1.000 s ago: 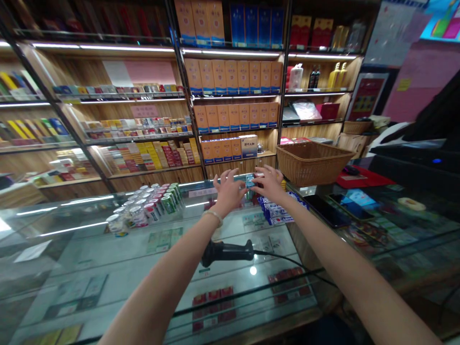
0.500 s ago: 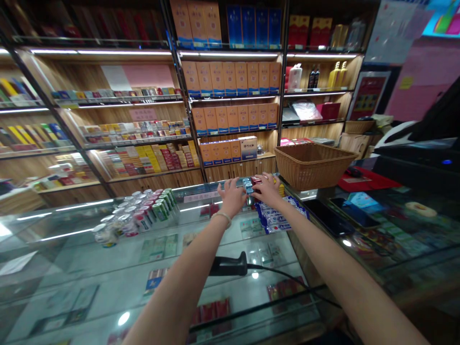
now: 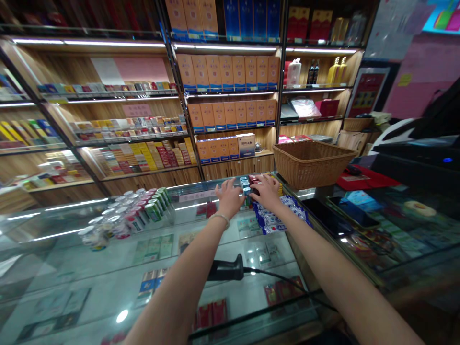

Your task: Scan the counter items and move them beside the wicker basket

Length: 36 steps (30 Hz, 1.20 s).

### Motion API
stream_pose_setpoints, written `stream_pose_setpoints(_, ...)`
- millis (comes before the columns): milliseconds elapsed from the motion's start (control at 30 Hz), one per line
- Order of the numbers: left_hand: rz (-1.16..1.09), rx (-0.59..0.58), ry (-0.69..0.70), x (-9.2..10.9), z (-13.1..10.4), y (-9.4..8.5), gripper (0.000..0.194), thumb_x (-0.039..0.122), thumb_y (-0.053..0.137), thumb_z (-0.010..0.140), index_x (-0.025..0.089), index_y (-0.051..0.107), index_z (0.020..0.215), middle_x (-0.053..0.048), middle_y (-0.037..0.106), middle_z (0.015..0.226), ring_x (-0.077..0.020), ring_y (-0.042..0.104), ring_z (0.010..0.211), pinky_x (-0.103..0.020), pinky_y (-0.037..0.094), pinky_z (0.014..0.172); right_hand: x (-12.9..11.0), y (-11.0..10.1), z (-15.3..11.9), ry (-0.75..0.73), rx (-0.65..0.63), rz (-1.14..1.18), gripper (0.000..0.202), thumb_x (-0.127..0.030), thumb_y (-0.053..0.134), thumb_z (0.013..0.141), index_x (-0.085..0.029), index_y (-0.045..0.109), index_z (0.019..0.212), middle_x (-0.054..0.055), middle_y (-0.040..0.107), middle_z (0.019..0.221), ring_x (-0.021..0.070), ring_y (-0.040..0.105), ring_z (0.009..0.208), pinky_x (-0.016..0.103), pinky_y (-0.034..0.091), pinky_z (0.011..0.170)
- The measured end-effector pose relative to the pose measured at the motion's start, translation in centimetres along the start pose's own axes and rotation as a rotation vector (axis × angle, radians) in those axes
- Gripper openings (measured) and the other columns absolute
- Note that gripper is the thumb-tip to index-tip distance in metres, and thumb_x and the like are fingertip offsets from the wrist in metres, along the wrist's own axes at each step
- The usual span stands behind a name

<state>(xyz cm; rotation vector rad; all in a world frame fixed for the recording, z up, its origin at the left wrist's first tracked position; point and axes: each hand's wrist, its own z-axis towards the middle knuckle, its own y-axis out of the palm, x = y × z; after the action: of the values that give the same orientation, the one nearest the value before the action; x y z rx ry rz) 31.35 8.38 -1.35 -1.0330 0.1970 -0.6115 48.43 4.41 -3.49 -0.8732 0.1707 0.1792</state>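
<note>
Small light-blue packs (image 3: 245, 182) stand in rows near the far edge of the glass counter, between my two hands. My left hand (image 3: 230, 197) is at their left side, fingers spread, its thumb close to the nearest pack. Over the dark red packs (image 3: 254, 179) beside them, my right hand (image 3: 268, 191) curves with the thumb in front and fingertips behind. Its palm hides part of those packs. Yellow packs (image 3: 280, 187) show just past its right side. Closer to me lie blue-and-white wrapped packets (image 3: 275, 218), under my right wrist.
Clustered bottles and cans (image 3: 132, 213) occupy the counter's left. A black handheld scanner (image 3: 226, 268) lies between my forearms, its cable running right. Right of the packs stand a wicker basket (image 3: 311, 167) and phones (image 3: 325, 215). Stocked shelves (image 3: 230, 96) rise behind the glass counter (image 3: 201, 292).
The view has shifted slightly. My left hand has eased a little away from the light-blue packs, and my right hand stays over the dark red ones.
</note>
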Motion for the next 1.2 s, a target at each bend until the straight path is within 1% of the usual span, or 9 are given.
stream_pose_setpoints(100,0.003,0.004,-0.003,0.0,0.0,0.1,0.019,0.036,0.071,0.086,0.028,0.075,0.103,-0.009,0.049,0.157,-0.0327,0.038,0.147,-0.067,0.019,0.121,-0.2,-0.1,-0.4,0.026,0.025,0.01,0.026,-0.036,0.069,0.09,-0.031,0.075,0.115,0.006,0.055,0.152,0.0338,0.036,0.144,0.056,0.027,0.11)
stream_pose_setpoints(200,-0.005,0.039,-0.023,0.2,-0.1,0.1,0.023,0.035,0.072,0.085,0.027,0.073,0.106,-0.01,0.05,0.156,-0.0324,0.039,0.146,-0.065,0.021,0.121,-0.4,0.0,-0.7,0.024,0.057,0.011,0.029,-0.031,0.066,0.091,-0.031,0.072,0.119,0.006,0.055,0.152,0.0326,0.036,0.144,0.055,0.027,0.111)
stream_pose_setpoints(300,-0.014,0.081,-0.023,0.4,-0.2,0.2,0.024,0.033,0.071,0.085,0.027,0.071,0.108,-0.01,0.049,0.156,-0.0311,0.039,0.146,-0.064,0.022,0.121,-0.5,0.3,-0.7,0.011,0.065,0.014,0.027,-0.027,0.064,0.091,-0.031,0.072,0.117,0.005,0.055,0.151,0.0326,0.035,0.145,0.057,0.025,0.112)
stream_pose_setpoints(400,-0.019,0.092,-0.02,0.4,-0.3,0.3,0.021,0.031,0.07,0.086,0.029,0.07,0.107,-0.008,0.049,0.156,-0.0303,0.039,0.146,-0.064,0.021,0.121,-0.6,0.6,-0.6,0.002,0.048,0.028,0.023,-0.027,0.063,0.091,-0.032,0.074,0.111,0.005,0.055,0.151,0.0333,0.036,0.144,0.058,0.025,0.111)
stream_pose_setpoints(500,-0.021,0.087,-0.018,0.4,-0.3,0.5,0.021,0.03,0.069,0.086,0.03,0.07,0.107,-0.007,0.048,0.157,-0.03,0.038,0.146,-0.063,0.02,0.121,-0.6,0.6,-0.6,0.007,0.052,0.029,0.022,-0.027,0.063,0.09,-0.031,0.074,0.109,0.005,0.055,0.151,0.0335,0.036,0.144,0.058,0.025,0.111)
stream_pose_setpoints(733,-0.015,0.063,-0.022,0.4,0.7,0.8,0.021,0.029,0.069,0.086,0.031,0.069,0.107,-0.007,0.047,0.158,-0.0301,0.037,0.147,-0.062,0.021,0.121,-0.1,0.9,-0.7,0.028,0.027,0.002,0.029,-0.027,0.062,0.091,-0.032,0.072,0.118,0.007,0.054,0.152,0.0339,0.034,0.145,0.059,0.024,0.112)
stream_pose_setpoints(1000,-0.037,0.048,-0.03,0.7,1.2,1.0,0.023,0.029,0.069,0.085,0.03,0.069,0.108,-0.008,0.047,0.158,-0.0312,0.037,0.146,-0.063,0.021,0.121,0.2,1.1,-0.8,0.051,0.013,-0.033,0.031,-0.031,0.061,0.093,-0.033,0.071,0.122,0.009,0.054,0.151,0.0339,0.035,0.144,0.057,0.024,0.112)
stream_pose_setpoints(1133,-0.029,0.02,-0.057,0.9,1.1,0.6,0.03,0.029,0.07,0.084,0.028,0.068,0.114,-0.01,0.045,0.159,-0.0312,0.037,0.147,-0.061,0.023,0.121,0.0,1.0,-1.1,0.054,0.001,-0.039,0.033,-0.032,0.06,0.094,-0.031,0.07,0.125,0.009,0.055,0.151,0.0338,0.035,0.145,0.058,0.022,0.114)
stream_pose_setpoints(1200,-0.015,-0.005,-0.066,0.9,1.0,0.2,0.039,0.031,0.071,0.083,0.028,0.065,0.122,-0.011,0.043,0.16,-0.0311,0.036,0.147,-0.06,0.025,0.121,-0.1,0.9,-1.3,0.056,-0.003,-0.057,0.037,-0.033,0.059,0.095,-0.03,0.067,0.131,0.01,0.054,0.151,0.0336,0.035,0.145,0.058,0.022,0.115)
